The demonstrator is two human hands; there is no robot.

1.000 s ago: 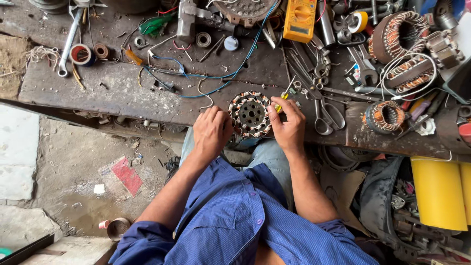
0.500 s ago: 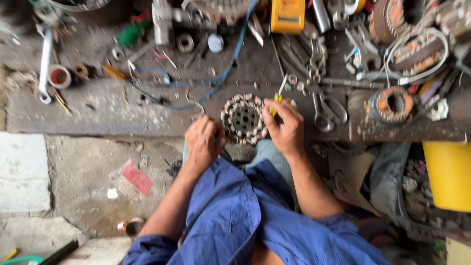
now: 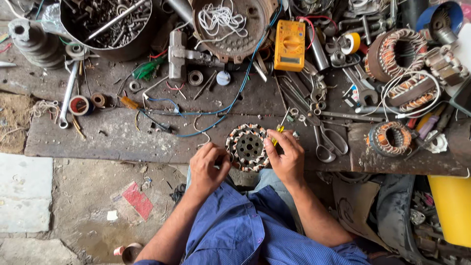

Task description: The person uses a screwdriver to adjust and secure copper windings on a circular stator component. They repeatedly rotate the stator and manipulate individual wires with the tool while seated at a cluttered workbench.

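A round motor stator [image 3: 248,146] with copper-and-white windings lies at the near edge of a worn wooden bench [image 3: 113,142]. My left hand [image 3: 208,167] sits just left of it, fingers curled at its rim. My right hand [image 3: 285,156] is at its right side and grips a small screwdriver [image 3: 279,126] with a yellow handle, the shaft pointing away from me. My blue sleeves and lap fill the bottom middle.
Scissors [image 3: 329,140] lie right of my right hand. A yellow multimeter [image 3: 289,45], wound coils [image 3: 391,138], spanners, tape rolls [image 3: 78,105], blue wire [image 3: 206,120] and a bowl of bolts [image 3: 105,22] crowd the bench. A yellow container [image 3: 451,208] stands at lower right.
The view has shifted down and closer over the bench. Both hands stay at the stator; my right hand has tilted the screwdriver slightly over the stator's right rim.
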